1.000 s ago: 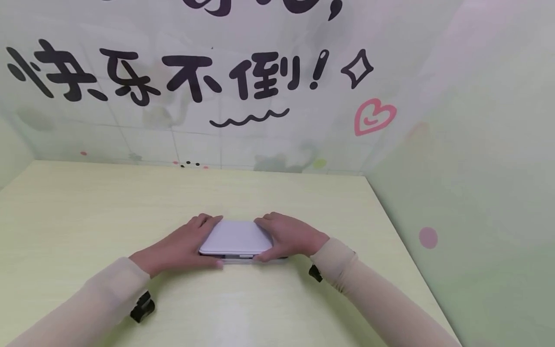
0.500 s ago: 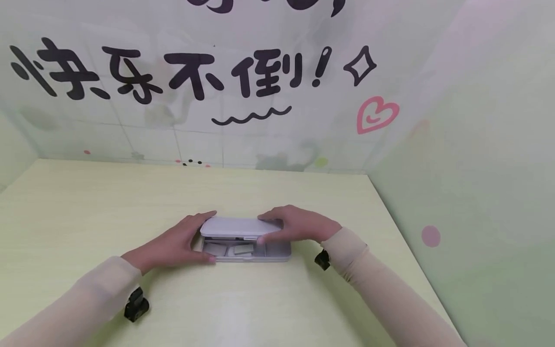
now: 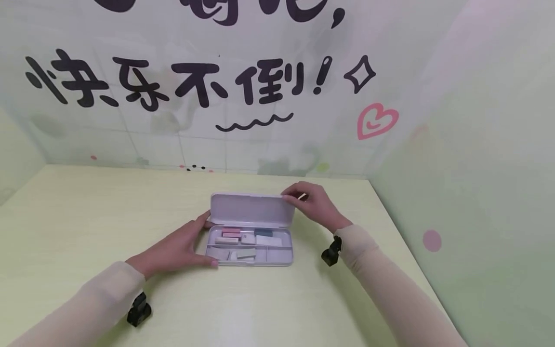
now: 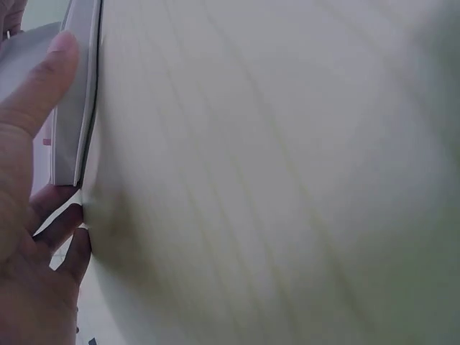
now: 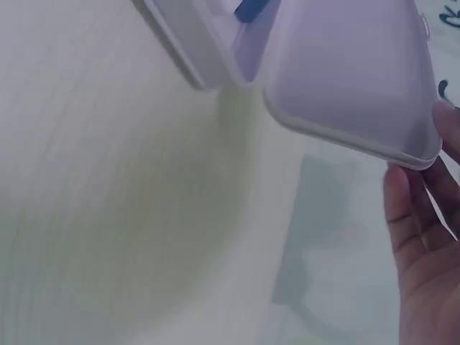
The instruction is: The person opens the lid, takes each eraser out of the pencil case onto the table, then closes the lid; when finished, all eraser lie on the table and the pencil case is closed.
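A pale lilac pencil case lies on the table with its lid raised on the far side. My left hand holds the case's left end, thumb at the front edge and fingers towards the back corner. In the left wrist view the thumb rests along the case's side wall. My right hand pinches the lid's upper right corner, as the right wrist view of the lid also shows. Small pink blocks, white pieces and a blue-grey piece lie in the compartments.
A pale wooden table carries the case. Behind it stands a wall with black lettering, and a green-tinted wall borders the right side. Black wrist cameras hang under both sleeves.
The lid has swung up and back from nearly covering the case, uncovering the compartments. My right hand has moved up and away with it. My left hand has stayed at the left end.
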The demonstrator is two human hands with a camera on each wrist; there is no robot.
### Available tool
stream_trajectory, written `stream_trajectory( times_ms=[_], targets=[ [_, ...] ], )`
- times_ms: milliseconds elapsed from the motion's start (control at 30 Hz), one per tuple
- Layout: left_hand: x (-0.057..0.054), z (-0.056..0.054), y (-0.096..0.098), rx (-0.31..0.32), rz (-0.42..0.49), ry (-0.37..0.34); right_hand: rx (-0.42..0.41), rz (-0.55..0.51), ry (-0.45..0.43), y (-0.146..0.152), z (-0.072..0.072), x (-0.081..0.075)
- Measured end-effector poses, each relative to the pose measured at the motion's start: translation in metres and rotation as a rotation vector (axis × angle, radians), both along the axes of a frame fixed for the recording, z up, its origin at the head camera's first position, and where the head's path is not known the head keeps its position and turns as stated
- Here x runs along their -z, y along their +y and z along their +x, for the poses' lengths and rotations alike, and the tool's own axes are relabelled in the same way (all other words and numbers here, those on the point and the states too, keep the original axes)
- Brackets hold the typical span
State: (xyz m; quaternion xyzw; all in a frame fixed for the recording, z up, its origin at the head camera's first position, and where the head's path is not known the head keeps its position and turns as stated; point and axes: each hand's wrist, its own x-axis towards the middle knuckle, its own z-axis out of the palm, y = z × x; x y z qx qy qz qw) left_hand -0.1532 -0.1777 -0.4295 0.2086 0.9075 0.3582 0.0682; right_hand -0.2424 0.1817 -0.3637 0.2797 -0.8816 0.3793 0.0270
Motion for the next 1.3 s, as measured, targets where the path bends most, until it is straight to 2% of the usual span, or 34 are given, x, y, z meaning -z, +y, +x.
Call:
stream_trajectory(
  times_ms=[100,200,433,533,667,867,1133,1300],
  targets=[
    [-0.001,0.001,0.000,-0.004,-0.015,0.013,0.087,-0.050,0.016,0.001,-0.006,0.008],
    [-0.002,0.002,0.000,0.001,-0.032,0.025,0.139,-0.052,0.013,-0.001,-0.010,0.014],
    [-0.006,0.002,0.001,0.000,-0.051,0.017,0.238,0.062,-0.059,-0.008,-0.017,0.025],
    [-0.007,0.002,0.002,0.019,-0.049,0.017,0.235,0.131,-0.078,-0.008,-0.019,0.030],
    [-0.008,0.001,0.002,0.048,-0.105,0.037,0.212,0.189,-0.102,-0.008,-0.018,0.038],
    [-0.012,0.001,0.004,0.058,-0.180,0.045,0.190,0.206,-0.139,-0.008,-0.015,0.045],
    [-0.015,0.005,0.008,0.022,-0.207,0.082,0.196,0.215,-0.148,-0.010,-0.014,0.047],
    [-0.017,0.007,0.007,0.032,-0.201,0.121,0.197,0.214,-0.149,-0.011,-0.013,0.049]
  ],
)
